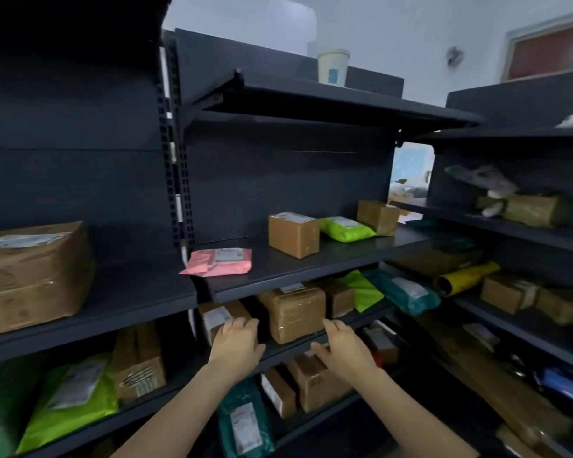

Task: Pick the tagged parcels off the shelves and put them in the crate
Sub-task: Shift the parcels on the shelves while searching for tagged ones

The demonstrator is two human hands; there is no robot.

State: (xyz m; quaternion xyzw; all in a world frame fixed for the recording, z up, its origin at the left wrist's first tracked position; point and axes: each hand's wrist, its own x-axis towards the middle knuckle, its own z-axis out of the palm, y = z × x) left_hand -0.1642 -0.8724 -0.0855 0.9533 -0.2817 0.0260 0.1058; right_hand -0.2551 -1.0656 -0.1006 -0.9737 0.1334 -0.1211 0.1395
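While both hands reach to the middle shelf (288,348) at six o'clock of the view, the left hand (237,343) lays bent fingers on a small labelled box (217,317) — grip or mere touch, I cannot tell. The right hand (343,347) is loosely spread and holds nothing, with the taped box (293,310) just beside it at its eleven o'clock. A pink mailer (219,261) lies on the upper shelf (311,259) at twelve.

1 white paper cup (333,67) stands upright high up before the pale wall (394,28); a red framed panel (546,51) hangs further right.
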